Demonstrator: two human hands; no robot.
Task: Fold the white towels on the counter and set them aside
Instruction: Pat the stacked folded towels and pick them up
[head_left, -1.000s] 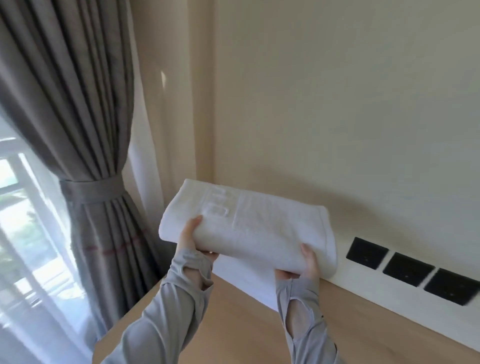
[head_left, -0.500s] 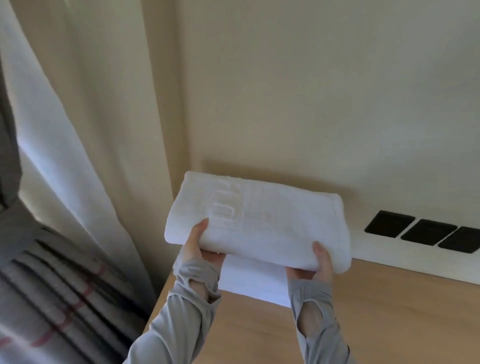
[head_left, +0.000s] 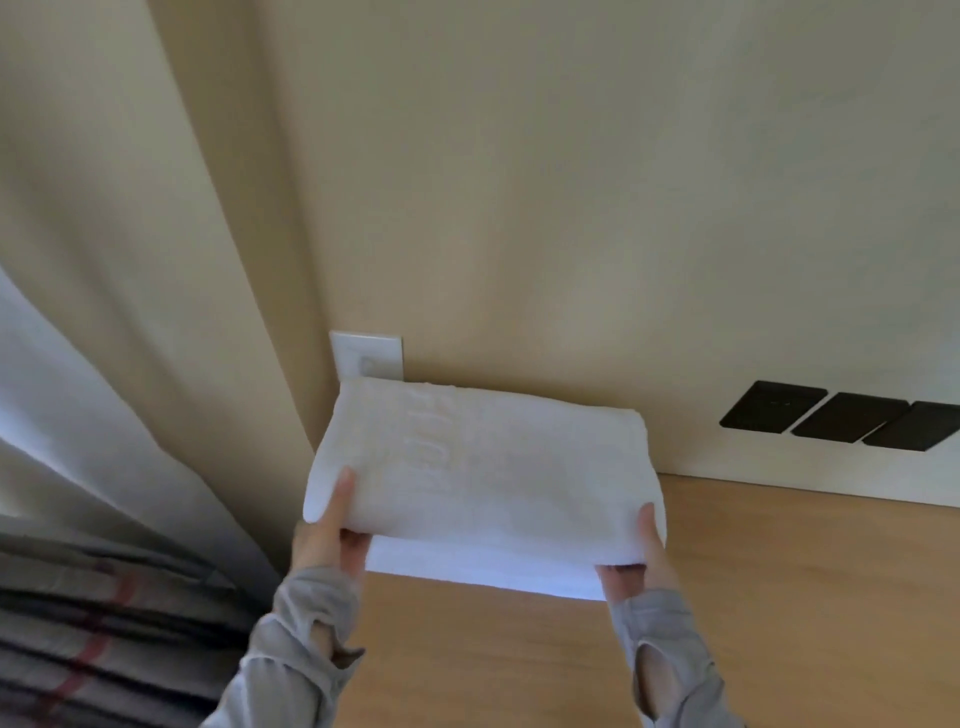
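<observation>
Folded towel (head_left: 483, 467): held low at the worktop (head_left: 779, 597) corner, over a second towel (head_left: 483, 564).
Left hand (head_left: 324, 540): thumb above, fingers (head_left: 357, 545) beneath, gripping the near-left edge.
Right hand (head_left: 636, 561): same grip, near-right edge.

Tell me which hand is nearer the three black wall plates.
Right. The right hand holds the right end of the folded towel, on the side toward the black wall plates. The left hand holds the left end, by the curtain, farther from them.
</observation>
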